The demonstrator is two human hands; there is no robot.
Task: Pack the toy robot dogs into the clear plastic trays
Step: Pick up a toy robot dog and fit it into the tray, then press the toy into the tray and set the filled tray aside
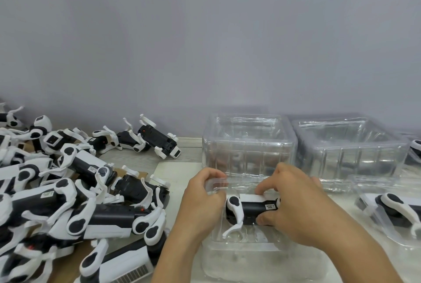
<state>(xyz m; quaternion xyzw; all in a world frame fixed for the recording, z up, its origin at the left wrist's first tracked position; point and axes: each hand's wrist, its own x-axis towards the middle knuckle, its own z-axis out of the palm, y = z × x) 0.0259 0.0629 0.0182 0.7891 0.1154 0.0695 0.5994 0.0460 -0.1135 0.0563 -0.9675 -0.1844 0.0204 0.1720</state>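
Right hand (293,200) pinches the dog (248,211) round its black body, thumb under, fingers over the white back. Left hand (202,198) grips the tray (239,240) at its near-left rim, fingers curled over the edge. The dog lies on its side inside that tray, one white leg pointing toward the person.

Judgement: rigid plastic, light, smooth; jointed legs look the weak point, so the body is the hold. The thin tray will likely flex. Beyond the grip stand empty trays (248,143); left of it, a heap (68,191) of unpacked dogs.

plain grey wall (205,32), pale wood-grain tabletop (182,157)
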